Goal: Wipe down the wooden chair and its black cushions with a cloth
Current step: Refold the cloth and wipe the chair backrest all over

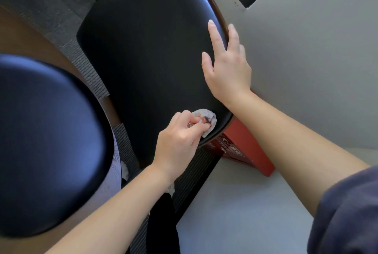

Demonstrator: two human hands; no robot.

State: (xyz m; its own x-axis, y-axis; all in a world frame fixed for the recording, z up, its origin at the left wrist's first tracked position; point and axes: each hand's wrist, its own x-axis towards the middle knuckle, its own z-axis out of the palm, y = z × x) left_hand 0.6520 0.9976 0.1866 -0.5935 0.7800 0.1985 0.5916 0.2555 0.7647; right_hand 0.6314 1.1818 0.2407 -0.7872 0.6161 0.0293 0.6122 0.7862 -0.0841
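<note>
At the cushion's [147,49] near edge, the left hand [178,141] presses the cloth [208,118] to the black surface, its grip clenched round the wad. Even pressure and overlapping strokes toward the far end should serve best. On the cushion's right edge the right hand [227,69] lies released, fingers straight across the wooden rim [219,16], bracing it.

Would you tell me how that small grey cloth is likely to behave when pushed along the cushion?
Probably floppy: the cloth sits bunched and creased in the left hand. Likely light, as a mere pinch holds it. It may glide easily on the glossy cushion.
</note>
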